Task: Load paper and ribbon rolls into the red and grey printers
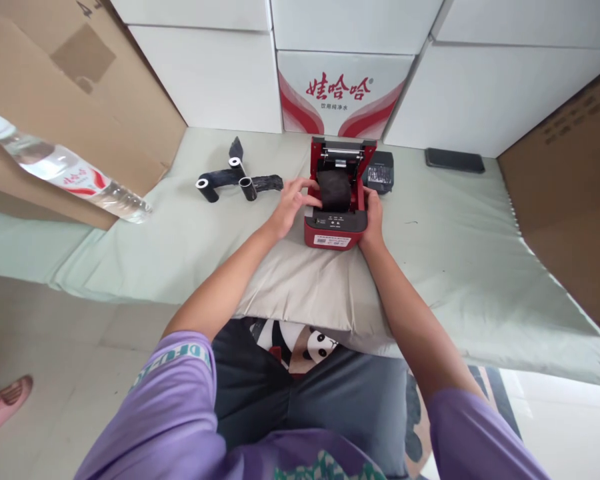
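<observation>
Red plastic is used for the casing of a compact printer, which in the head view is set near the middle of a pale green cloth, in front of a carton with red lettering. Its lid is tipped up and back, so that the compartment is exposed. A black roll is seated inside, behind the dark button panel; a white label is stuck to the front.

The left hand is placed at the printer's left wall, with a finger and thumb set at the left edge of the roll; whether the roll is pinched or merely touched cannot be told. The right hand is laid against the printer's right side, its fingers partly hidden; how firmly it is clenched there cannot be told.

A black device is partly covered by the printer. To the left, three small rolls are spread near one another among black strips. Farther left, a water bottle is stood beside a cardboard box. At the right, a dark phone is laid flat.
</observation>
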{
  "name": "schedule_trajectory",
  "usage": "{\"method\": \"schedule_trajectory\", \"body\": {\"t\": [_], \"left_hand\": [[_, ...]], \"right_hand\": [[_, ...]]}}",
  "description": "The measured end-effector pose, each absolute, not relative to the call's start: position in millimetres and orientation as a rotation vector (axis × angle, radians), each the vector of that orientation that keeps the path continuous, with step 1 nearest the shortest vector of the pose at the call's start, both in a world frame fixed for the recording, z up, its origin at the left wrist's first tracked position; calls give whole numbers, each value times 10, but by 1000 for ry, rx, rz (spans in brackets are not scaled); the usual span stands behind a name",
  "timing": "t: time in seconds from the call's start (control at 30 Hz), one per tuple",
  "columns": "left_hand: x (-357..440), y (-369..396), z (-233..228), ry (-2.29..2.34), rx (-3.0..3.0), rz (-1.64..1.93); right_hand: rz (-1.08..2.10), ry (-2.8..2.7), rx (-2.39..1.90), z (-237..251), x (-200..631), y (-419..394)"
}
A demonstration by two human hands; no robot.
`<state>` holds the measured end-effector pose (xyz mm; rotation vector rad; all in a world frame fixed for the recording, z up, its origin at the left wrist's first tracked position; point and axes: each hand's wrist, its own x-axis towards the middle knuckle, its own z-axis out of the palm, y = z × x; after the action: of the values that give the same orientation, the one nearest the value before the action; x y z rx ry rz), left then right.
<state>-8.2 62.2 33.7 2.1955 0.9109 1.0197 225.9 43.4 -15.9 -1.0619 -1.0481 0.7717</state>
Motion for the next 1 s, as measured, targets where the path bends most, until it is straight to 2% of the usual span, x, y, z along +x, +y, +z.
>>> {"method": "schedule_trajectory", "body": {"t": [0.17, 0.27, 0.53, 0.83, 1.0], "left_hand": [[-64, 662, 737, 686, 2364, 805], [67, 769, 1004, 710, 2374, 573], [499, 853, 1363, 1352, 2530, -73], [641, 739, 1402, 1414, 2638, -243], [438, 746, 1577, 1241, 2649, 5]], "right_hand": [[694, -990, -1124, -68, 2205, 395], [680, -997, -1127, -25, 2188, 379], [735, -959, -1110, -8, 2193, 375], [717, -956, -1130, -6, 2184, 377], [713, -966, -1133, -16, 2198, 380]]}}
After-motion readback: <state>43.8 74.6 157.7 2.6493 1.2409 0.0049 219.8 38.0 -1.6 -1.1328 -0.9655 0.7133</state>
